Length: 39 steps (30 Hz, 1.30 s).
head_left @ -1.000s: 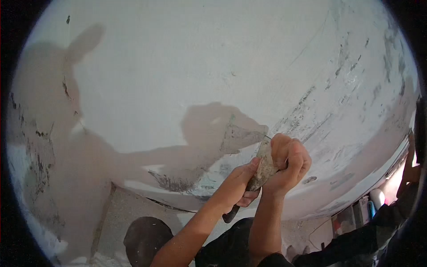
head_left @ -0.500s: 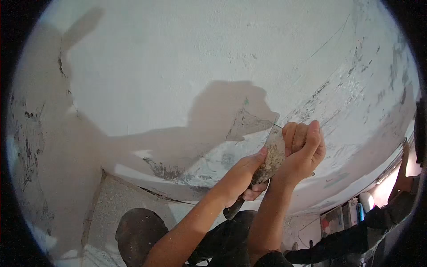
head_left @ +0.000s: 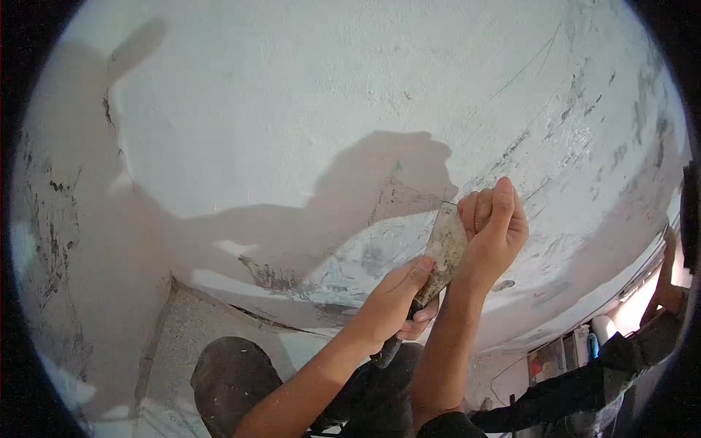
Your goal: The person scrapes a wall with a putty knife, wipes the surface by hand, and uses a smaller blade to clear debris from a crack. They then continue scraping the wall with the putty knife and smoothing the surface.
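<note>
My left hand [head_left: 394,303] is wrapped round a putty knife [head_left: 447,241], its thumb pressed on the lower blade. The blade points up and is crusted with pale, dried residue; its dark handle sticks out below the fingers. Just right of the blade, my right hand [head_left: 496,223] is closed in a fist, its curled fingers right at the blade's edge. I cannot tell what the right fist holds, if anything. Behind both hands stands a white wall [head_left: 255,109] with scuffed, dark-streaked patches, and the shadow of my arms and hands falls across it.
The speckled floor [head_left: 197,328] meets the wall at the lower left, near my bent knee [head_left: 234,379]. A crack [head_left: 107,109] runs down the wall's left part. At the right edge another person's arm [head_left: 664,277] shows, near shelves with stored items [head_left: 558,358].
Both hands have shifted slightly in view, the right fist a little upward and left. The putty knife is more upright and stays in my left hand. The view has moved slightly.
</note>
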Tool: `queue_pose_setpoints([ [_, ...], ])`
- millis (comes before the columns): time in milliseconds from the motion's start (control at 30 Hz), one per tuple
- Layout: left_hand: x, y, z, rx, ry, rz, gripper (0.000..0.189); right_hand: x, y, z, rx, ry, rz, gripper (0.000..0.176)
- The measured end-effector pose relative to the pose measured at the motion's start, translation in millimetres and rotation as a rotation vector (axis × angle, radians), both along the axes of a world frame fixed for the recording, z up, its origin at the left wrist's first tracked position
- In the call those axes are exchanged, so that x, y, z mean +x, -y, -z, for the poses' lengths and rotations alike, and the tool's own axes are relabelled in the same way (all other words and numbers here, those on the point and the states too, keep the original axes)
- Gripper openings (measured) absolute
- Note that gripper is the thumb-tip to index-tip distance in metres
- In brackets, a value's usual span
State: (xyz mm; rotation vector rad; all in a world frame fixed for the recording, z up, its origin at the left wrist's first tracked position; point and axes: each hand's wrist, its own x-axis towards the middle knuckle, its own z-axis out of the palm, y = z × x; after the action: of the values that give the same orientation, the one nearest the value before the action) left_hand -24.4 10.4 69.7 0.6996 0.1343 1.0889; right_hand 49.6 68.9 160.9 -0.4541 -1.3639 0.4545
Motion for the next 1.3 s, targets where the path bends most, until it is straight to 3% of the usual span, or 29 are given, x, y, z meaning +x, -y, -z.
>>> queue_pose_setpoints([
  [67,-0.2,2.8,-6.0,-0.028,-0.002,-0.037,0.041,1.6,-0.5,-1.4,-0.013,-0.058,-0.095,0.042],
  [367,-3.9,2.1,-3.4,-0.043,0.023,0.022,0.036,-1.1,1.9,-1.3,-0.026,0.002,-0.003,0.043],
  [467,-2.0,1.5,-3.5,-0.017,0.026,-0.001,0.034,4.0,-2.6,1.2,0.009,-0.009,-0.084,0.044],
  [1133,7.0,4.6,-14.8,-0.096,0.065,0.048,0.033,4.1,0.5,-15.7,-0.05,0.07,-0.009,0.046],
  [1300,12.2,8.2,-19.3,-0.103,0.107,0.057,0.03,6.6,-5.3,-20.1,-0.037,0.041,-0.09,0.045],
])
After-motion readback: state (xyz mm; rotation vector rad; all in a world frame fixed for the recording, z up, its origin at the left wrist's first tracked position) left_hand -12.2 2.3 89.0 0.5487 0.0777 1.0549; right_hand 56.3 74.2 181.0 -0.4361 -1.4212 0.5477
